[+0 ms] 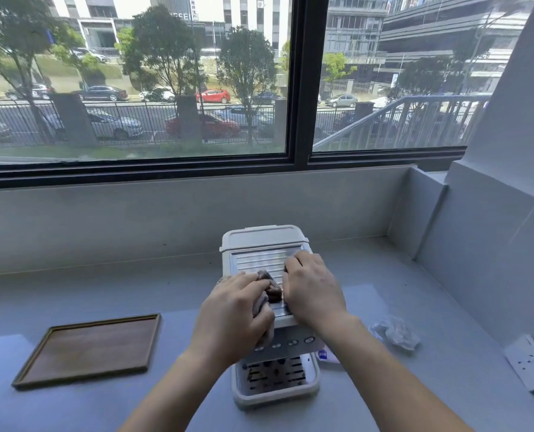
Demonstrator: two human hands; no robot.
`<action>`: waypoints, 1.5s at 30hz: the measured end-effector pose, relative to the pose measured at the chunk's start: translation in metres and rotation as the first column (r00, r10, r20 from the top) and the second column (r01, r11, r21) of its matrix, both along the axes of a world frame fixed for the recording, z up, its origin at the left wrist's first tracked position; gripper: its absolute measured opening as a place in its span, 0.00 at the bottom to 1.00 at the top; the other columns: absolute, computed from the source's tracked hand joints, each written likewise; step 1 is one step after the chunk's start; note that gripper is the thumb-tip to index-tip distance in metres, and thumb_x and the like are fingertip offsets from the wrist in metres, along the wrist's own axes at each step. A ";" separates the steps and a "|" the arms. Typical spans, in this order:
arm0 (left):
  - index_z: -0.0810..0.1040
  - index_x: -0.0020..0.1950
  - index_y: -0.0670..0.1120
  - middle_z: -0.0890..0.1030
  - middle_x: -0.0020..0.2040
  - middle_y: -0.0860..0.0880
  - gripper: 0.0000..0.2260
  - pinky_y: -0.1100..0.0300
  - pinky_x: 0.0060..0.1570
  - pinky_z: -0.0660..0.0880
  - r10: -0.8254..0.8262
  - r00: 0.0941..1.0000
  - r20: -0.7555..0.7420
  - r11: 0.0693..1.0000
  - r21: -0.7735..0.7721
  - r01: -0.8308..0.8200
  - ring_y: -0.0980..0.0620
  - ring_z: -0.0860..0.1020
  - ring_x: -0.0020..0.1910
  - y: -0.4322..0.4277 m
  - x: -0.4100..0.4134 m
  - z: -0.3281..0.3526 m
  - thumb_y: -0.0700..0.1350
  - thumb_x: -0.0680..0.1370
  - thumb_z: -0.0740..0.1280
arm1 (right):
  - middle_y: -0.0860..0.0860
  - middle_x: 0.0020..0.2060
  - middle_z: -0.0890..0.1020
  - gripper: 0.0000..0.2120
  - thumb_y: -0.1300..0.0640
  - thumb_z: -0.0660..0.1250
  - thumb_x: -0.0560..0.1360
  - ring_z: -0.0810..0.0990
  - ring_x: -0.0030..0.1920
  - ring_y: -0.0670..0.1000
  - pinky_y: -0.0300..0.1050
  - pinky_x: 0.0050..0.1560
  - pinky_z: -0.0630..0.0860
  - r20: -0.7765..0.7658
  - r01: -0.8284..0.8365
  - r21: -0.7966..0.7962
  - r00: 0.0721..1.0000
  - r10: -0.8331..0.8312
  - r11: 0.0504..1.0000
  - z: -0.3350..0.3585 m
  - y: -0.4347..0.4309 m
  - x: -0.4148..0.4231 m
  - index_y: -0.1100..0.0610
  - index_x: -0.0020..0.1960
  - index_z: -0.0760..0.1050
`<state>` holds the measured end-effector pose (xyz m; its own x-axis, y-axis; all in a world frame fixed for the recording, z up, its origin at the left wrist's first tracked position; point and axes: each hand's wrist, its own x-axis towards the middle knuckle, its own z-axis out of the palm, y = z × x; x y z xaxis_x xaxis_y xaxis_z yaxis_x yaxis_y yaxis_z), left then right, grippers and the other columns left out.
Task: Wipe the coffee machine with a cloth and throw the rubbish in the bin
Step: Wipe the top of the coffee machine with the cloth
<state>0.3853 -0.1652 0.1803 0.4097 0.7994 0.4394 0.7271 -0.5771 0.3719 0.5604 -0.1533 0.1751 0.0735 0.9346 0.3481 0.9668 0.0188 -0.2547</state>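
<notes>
A white coffee machine (259, 241) stands on the grey counter in front of me, with a ribbed metal top and a drip tray (275, 397) at its front. My left hand (231, 319) is closed around a crumpled grey-brown cloth (271, 288), pressed on the machine's top. Beside it, my right hand (312, 291) rests flat on the right side of the top, fingers together, holding nothing that I can see. A crumpled white paper wad (395, 333) lies on the counter to the right of the machine. No bin is in view.
A brown wooden tray (88, 349) lies on the counter (134, 285) at the left. A small white and blue packet (326, 357) sits by the machine's right side. A white socket plate (530, 366) is on the right wall. A large window runs behind the counter.
</notes>
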 end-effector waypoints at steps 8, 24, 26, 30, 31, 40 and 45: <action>0.82 0.52 0.51 0.83 0.55 0.55 0.12 0.58 0.51 0.77 0.014 0.991 0.135 0.995 0.094 -0.027 0.51 0.80 0.55 -0.008 -0.013 -0.014 0.50 0.73 0.63 | 0.49 0.59 0.78 0.11 0.56 0.58 0.81 0.72 0.62 0.54 0.49 0.60 0.71 -0.114 -0.006 0.000 0.993 0.006 1.000 0.004 -0.003 -0.001 0.56 0.55 0.78; 0.83 0.53 0.52 0.82 0.59 0.56 0.14 0.56 0.52 0.80 0.207 0.918 0.338 0.963 0.094 -0.252 0.54 0.79 0.59 -0.021 -0.002 -0.024 0.50 0.73 0.62 | 0.49 0.55 0.76 0.13 0.48 0.55 0.81 0.72 0.60 0.53 0.48 0.57 0.71 -0.074 -0.098 -0.031 0.993 0.095 0.995 -0.001 0.003 0.004 0.52 0.52 0.75; 0.83 0.55 0.49 0.82 0.60 0.52 0.13 0.54 0.55 0.80 0.220 0.925 0.311 0.940 0.187 -0.286 0.49 0.79 0.62 -0.032 0.003 -0.039 0.48 0.74 0.63 | 0.49 0.54 0.77 0.13 0.49 0.54 0.81 0.72 0.58 0.53 0.48 0.56 0.72 -0.105 -0.097 -0.038 0.990 0.092 0.995 -0.003 0.004 0.006 0.53 0.51 0.75; 0.83 0.59 0.44 0.82 0.62 0.45 0.15 0.46 0.62 0.77 0.166 0.973 0.160 0.865 0.451 -0.221 0.40 0.78 0.63 -0.055 0.011 -0.069 0.44 0.75 0.65 | 0.49 0.51 0.77 0.12 0.54 0.54 0.81 0.73 0.56 0.54 0.50 0.53 0.73 -0.120 -0.106 -0.024 0.987 0.102 0.994 -0.003 0.004 0.008 0.54 0.49 0.76; 0.83 0.59 0.44 0.82 0.61 0.44 0.15 0.45 0.62 0.77 0.137 0.982 0.133 0.854 0.486 -0.185 0.40 0.79 0.63 -0.053 0.009 -0.066 0.44 0.75 0.65 | 0.49 0.50 0.77 0.12 0.55 0.54 0.81 0.74 0.55 0.54 0.50 0.52 0.74 -0.132 -0.111 -0.020 0.985 0.107 0.994 -0.002 0.004 0.009 0.54 0.48 0.76; 0.79 0.49 0.42 0.77 0.30 0.45 0.13 0.58 0.22 0.66 0.411 0.626 0.662 0.827 -0.560 0.049 0.45 0.71 0.26 0.012 -0.013 -0.016 0.45 0.75 0.57 | 0.49 0.48 0.76 0.11 0.59 0.54 0.79 0.73 0.53 0.54 0.49 0.48 0.75 -0.123 -0.096 -0.005 0.988 0.094 0.995 -0.003 0.002 0.006 0.56 0.46 0.75; 0.66 0.33 0.45 0.66 0.26 0.46 0.11 0.57 0.24 0.57 0.544 0.342 0.766 0.783 -0.610 0.121 0.47 0.61 0.25 -0.002 -0.006 -0.047 0.48 0.74 0.57 | 0.48 0.47 0.77 0.11 0.60 0.54 0.78 0.73 0.52 0.53 0.51 0.48 0.75 -0.122 -0.079 -0.004 0.990 0.078 0.997 -0.001 0.002 0.005 0.56 0.46 0.75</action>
<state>0.3789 -0.1671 0.1334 -0.1725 0.9814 -0.0845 -0.1673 0.0553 0.9843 0.5653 -0.1516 0.1738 0.0412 0.9422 0.3325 0.9244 0.0903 -0.3705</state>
